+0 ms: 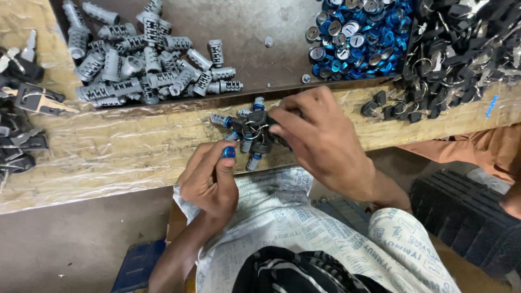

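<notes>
Printed white cloth covers the person's lap at the bottom of the view, with a dark striped fabric lying on it closest to the camera. Beyond it runs a worn wooden bench, the largest thing in sight, carrying four heaps. At the far right a big tangle of black-headed keys on rings spills toward the bench edge, too many to count. Beside it sits a heap of blue-rimmed round caps, dozens at least. On the dark tray surface at the upper left lies a pile of grey ribbed lock cylinders, roughly thirty. At the far left edge a smaller pile of black keys shows, about six visible. Two hands work at the near edge of the bench. The right hand is curled down over a small bunch of keys and cylinders resting on the bench edge, its fingertips gripping the black key heads; about five or six blue-tipped cylinders stick out around it. The left hand, just beside and below that bunch, is clenched around one blue-tipped cylinder, pinched upright between thumb and forefinger so only its blue end shows.
</notes>
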The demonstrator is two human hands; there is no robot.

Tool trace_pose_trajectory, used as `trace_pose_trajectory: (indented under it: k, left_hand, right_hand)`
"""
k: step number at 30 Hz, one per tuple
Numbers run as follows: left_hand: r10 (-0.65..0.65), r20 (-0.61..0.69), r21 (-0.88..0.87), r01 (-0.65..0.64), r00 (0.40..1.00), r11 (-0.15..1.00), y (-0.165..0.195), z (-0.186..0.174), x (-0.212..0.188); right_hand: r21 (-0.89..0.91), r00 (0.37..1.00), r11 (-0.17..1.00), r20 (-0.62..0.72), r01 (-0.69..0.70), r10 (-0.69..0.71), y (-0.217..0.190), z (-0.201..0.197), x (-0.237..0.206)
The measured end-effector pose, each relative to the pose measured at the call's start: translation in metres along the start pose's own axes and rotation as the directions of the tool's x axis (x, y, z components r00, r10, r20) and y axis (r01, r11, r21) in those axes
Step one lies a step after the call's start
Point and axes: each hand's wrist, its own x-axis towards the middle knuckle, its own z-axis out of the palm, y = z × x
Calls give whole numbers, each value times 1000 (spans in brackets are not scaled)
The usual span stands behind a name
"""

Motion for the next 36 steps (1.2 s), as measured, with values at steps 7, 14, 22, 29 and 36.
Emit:
trace_pose_trajectory:
  k: [7, 14, 22, 29, 36]
  left_hand:
    - [-29, -26, -56, 28, 999, 998, 6, 3, 5]
    - [-13, 48, -47, 15, 999, 999, 8, 4, 7]
    - [-101, 34, -145, 105, 994, 984, 8, 2, 9]
    - [-168, 60, -353, 179, 984, 919, 4, -4, 1]
    - [-141, 63, -198, 151, 988, 969, 8, -2, -4]
  right_hand:
    - [-237, 900, 869, 61, 433, -432, 22, -12, -34]
    - [-374, 843, 757, 285, 535, -456, 26, 9, -22]
    - [-332, 821, 755, 313, 566, -477, 28, 0, -18]
    - [-318, 907, 867, -46, 383, -418, 37, -50, -25]
    - [-370, 941, 874, 0, 315, -339, 61, -31, -69]
